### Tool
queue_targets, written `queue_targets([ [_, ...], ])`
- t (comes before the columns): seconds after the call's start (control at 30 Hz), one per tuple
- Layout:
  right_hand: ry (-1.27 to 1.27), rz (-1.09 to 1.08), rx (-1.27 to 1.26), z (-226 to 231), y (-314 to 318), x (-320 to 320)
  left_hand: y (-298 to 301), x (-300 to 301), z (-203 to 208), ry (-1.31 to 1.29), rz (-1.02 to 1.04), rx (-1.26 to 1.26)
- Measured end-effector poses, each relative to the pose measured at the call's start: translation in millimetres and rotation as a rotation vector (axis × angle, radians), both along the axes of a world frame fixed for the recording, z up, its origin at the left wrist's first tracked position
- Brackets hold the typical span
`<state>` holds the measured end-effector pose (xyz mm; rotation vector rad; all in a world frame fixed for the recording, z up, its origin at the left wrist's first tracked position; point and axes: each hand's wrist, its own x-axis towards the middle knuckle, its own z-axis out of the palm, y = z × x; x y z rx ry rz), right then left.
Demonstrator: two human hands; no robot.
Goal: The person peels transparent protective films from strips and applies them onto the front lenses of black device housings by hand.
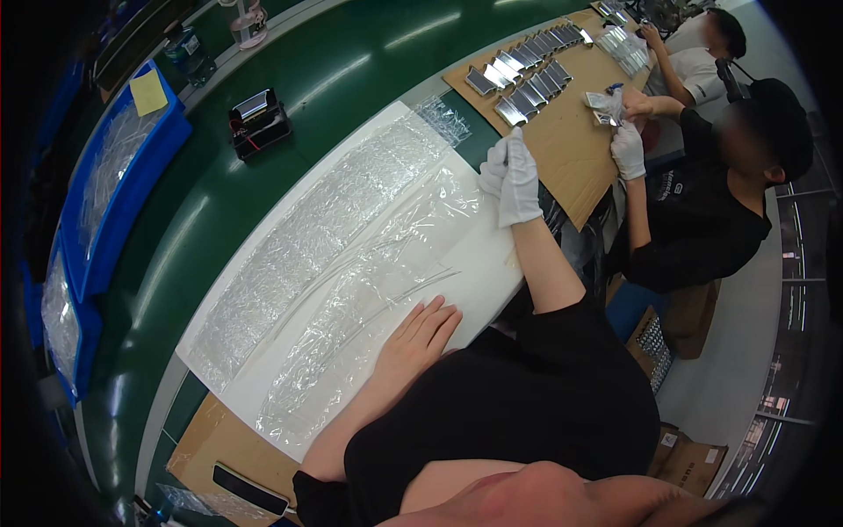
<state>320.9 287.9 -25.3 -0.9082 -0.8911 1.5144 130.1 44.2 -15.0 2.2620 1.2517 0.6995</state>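
My bare left hand (420, 338) lies flat, fingers stretched out, on the near edge of a white sheet (479, 303) and the clear plastic film over it. On that sheet, clear film strips (351, 290) run lengthwise beside a wide crinkled layer of clear film (303, 224). My right hand (514, 184), in a white glove, is raised at the sheet's far right end with its fingers closed. Its fingertips are close to the nearest of several shiny metal pieces (516, 110) lined up on cardboard. What the glove pinches, if anything, is hidden.
Blue bins (97, 237) with clear film stand at the left. A black box-shaped device (259, 123) sits on the green table (351, 88). Cardboard (571, 158) bears rows of metal pieces. A phone (250, 489) lies front left. Two co-workers (702, 202) handle parts at right.
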Motion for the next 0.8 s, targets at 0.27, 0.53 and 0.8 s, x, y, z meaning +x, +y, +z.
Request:
queue_targets([
  [0.27,-0.603,-0.323,0.595,-36.0,9.2,-10.8,2.8,2.8,0.5,-0.022,-0.01,0.008],
  [0.53,0.261,0.021,-0.104,7.4,8.3,17.5,-2.3,4.9,-2.2,-0.042,0.043,0.046],
  [0.8,-0.102,-0.078,-0.054,-2.6,0.6,1.5,7.8,-4.5,36.5,-0.14,0.19,0.113],
])
